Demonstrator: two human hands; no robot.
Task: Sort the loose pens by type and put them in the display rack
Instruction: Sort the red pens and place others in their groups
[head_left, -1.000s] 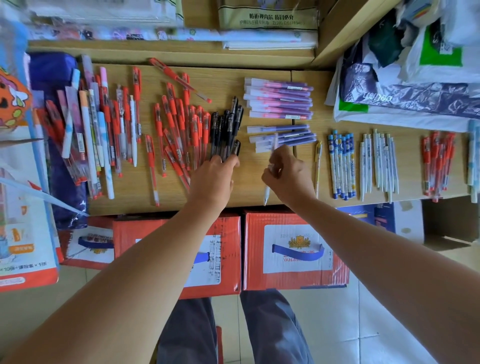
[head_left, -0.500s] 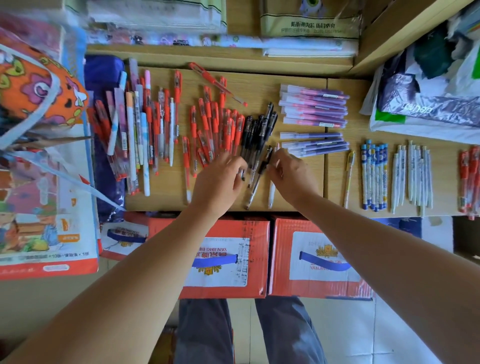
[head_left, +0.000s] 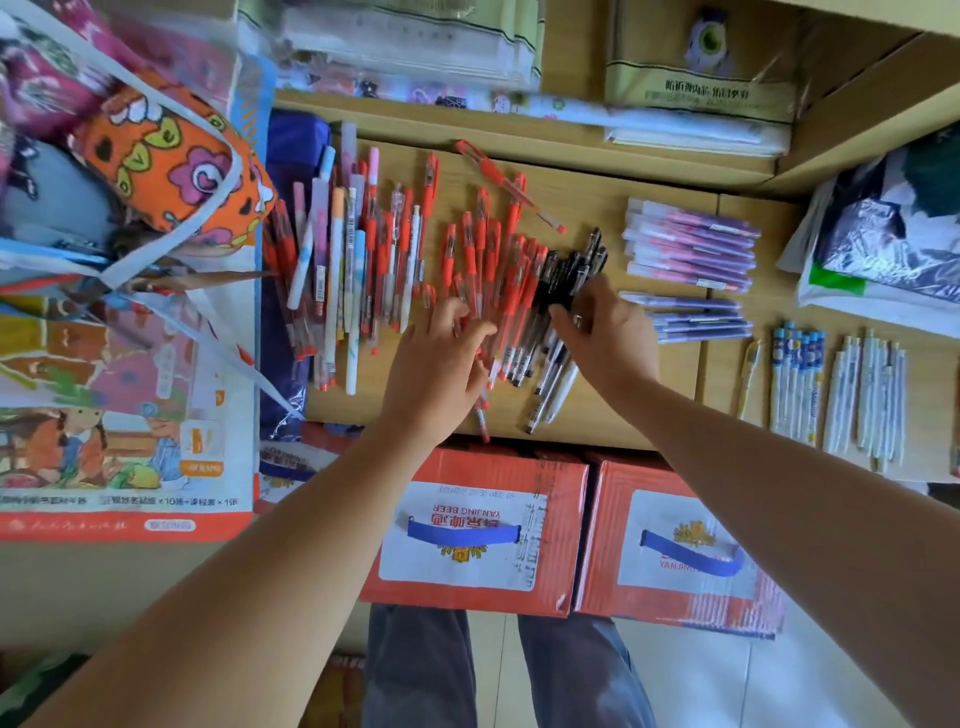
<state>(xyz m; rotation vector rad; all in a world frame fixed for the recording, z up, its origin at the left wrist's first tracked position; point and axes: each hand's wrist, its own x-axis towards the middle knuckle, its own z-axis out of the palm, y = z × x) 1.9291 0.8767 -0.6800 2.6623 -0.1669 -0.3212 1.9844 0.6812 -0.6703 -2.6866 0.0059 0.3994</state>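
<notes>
Red-capped clear plastic pens (head_left: 501, 260) lie fanned under the left hand (head_left: 441, 364), whose grip is open: the fingers are spread flat across the barrels, pressing rather than pinching, which looks like a way of raking the whole bunch together at once. Just beside it the right hand (head_left: 608, 332) covers the near ends of the black-capped clear pens (head_left: 569, 273). Its fingers bend over them, but whether this grip pinches a pen or only rests on the bunch I cannot tell through the blur. The two bunches touch and overlap where the hands meet, so the hands probably work as a pair to part red from black. A white-barrelled pen (head_left: 561, 389) lies tilted among the black ones' tips, likely a stray. Outward on the pale wooden worktop (head_left: 597, 208), kinds already lie apart: a mixed heap of red, white and pastel pens (head_left: 353, 270) to the left, lilac capped pens (head_left: 691, 249) in tidy rows to the right, then blue-patterned pens (head_left: 795, 374) and plain white pens (head_left: 867, 389). No display rack is recognisable, so I judge the sorting step unfinished.
</notes>
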